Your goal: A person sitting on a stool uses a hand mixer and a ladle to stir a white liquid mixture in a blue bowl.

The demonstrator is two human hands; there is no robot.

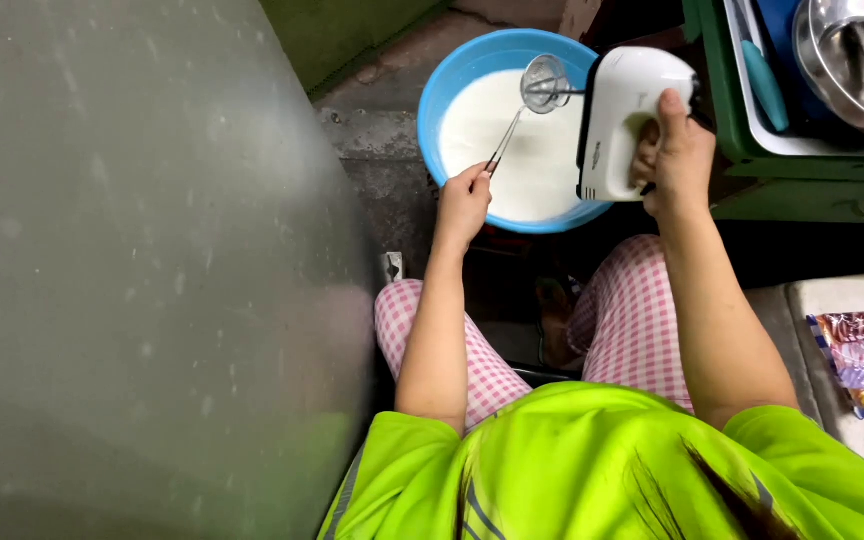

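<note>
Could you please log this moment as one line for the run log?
left hand: holds beater | right hand: grips white mixer | blue bowl: white batter

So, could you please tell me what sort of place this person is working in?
Probably a home cooking corner at floor level: the right hand holds a white electric hand mixer over a blue basin of white batter, with steel bowls stored alongside.

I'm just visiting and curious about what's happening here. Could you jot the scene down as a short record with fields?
Left hand: pinches the thin shaft of a wire beater
Right hand: grips a white hand mixer
Bowl: blue bowl of white batter, below both hands
Clothing: lime green shirt, pink checked trousers
Nearby: green crate, metal bowl
</note>
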